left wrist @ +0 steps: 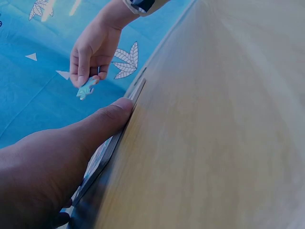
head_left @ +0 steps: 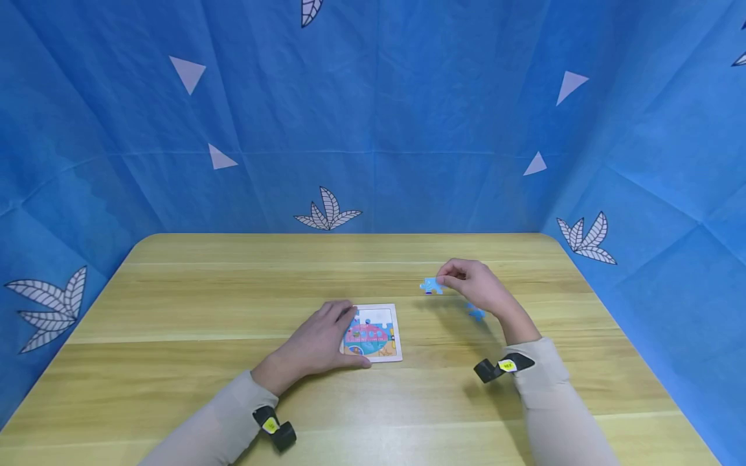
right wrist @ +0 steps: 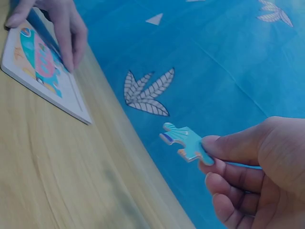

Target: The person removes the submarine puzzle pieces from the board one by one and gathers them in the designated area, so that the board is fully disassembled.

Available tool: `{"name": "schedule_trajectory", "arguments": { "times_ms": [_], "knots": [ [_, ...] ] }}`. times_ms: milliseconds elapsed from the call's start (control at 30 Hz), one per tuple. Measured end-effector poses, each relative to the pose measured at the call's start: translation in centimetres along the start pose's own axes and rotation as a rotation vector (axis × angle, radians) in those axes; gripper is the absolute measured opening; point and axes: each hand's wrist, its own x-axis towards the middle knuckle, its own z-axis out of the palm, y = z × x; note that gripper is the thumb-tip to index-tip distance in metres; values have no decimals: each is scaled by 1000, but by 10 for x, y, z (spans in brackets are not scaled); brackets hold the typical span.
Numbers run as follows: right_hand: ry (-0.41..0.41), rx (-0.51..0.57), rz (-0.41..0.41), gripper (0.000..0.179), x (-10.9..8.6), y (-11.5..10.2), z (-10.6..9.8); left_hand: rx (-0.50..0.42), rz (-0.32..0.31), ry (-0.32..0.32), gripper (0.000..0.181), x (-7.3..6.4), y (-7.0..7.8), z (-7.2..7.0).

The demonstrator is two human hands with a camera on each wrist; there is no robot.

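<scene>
A jigsaw puzzle tray with a white rim lies on the table, a pink and teal picture partly assembled in it. Bare white backing shows along its far side. My left hand holds the tray from the left, thumb along the near edge and fingers at the far left corner. Above the table, to the right of the tray, my right hand pinches a light blue jigsaw piece between thumb and forefinger. Another blue piece lies on the table beneath the right hand, partly covered by it.
The wooden table has a blue cloth backdrop printed with leaves and triangles behind it and at its sides. Each sleeve carries a black wrist strap, such as the right strap.
</scene>
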Motion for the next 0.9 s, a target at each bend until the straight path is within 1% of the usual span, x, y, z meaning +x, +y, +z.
{"name": "schedule_trajectory", "arguments": {
  "times_ms": [233,333,533,733,900],
  "knots": [
    [-32,3,48,13,-1,11,-10,36,-1,-26,113,0,2,-2],
    [-56,3,60,14,-1,15,-13,48,0,-29,113,0,2,-3],
    [-120,6,118,15,-3,26,-17,59,3,-28,112,0,1,-2],
    [-160,45,176,16,-5,35,-22,59,0,-34,112,0,2,-3],
    [-181,85,202,16,-7,38,-23,52,-3,-37,113,0,2,-2]
  ]
}}
